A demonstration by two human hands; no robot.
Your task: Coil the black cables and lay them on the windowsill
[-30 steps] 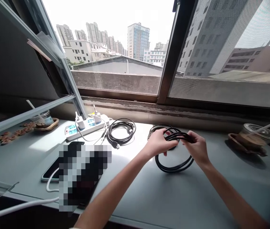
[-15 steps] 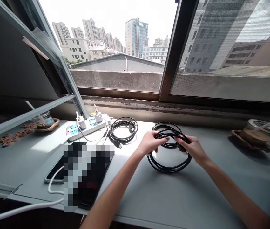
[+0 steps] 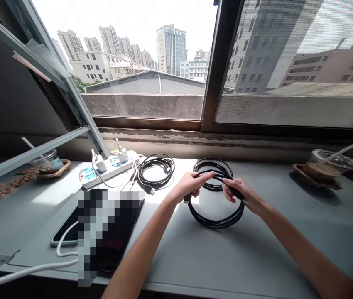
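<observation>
Bright daylight through window [image 3: 151, 62]; blown-out sky, dark vignetted corners, fisheye bending.

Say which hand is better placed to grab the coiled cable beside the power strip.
Left, probably. The left hand is nearer that coiled cable; the right hand would have to cross over the black cable loop both hands now grip.

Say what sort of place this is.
Likely a window-side desk in a city office or flat: high-rises beyond the window, a power strip, and a black cable coil held over the desktop.
</observation>
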